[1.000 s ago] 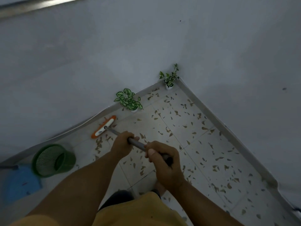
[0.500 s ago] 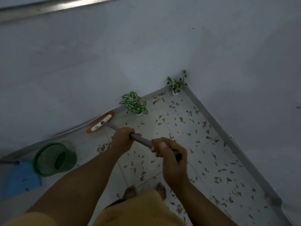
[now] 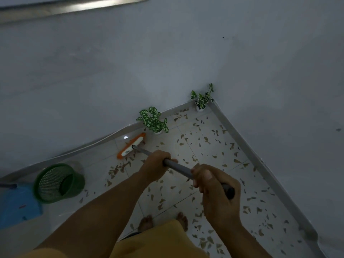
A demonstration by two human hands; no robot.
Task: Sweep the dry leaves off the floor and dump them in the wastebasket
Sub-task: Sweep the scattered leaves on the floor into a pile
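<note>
I hold a broom by its grey handle (image 3: 178, 167). My left hand (image 3: 156, 165) grips the handle lower down, and my right hand (image 3: 212, 185) grips it near the dark top end. The orange and white broom head (image 3: 131, 145) rests on the tiles close to the baseboard, beside a small potted plant. Dry brown leaves (image 3: 204, 140) lie scattered over the pale tiled floor, with a small heap (image 3: 119, 168) just below the broom head. A green mesh wastebasket (image 3: 57, 183) stands at the left.
A blue dustpan (image 3: 18, 207) lies left of the wastebasket. Two potted plants stand by the wall: one (image 3: 153, 121) near the broom head, one (image 3: 202, 98) in the corner. Grey walls meet at that corner. My bare feet (image 3: 163, 221) show below the handle.
The broom head has swung from far left along the baseboard to the right, toward the nearer potted plant. Both hands kept their grip. The view has tilted a little.
</note>
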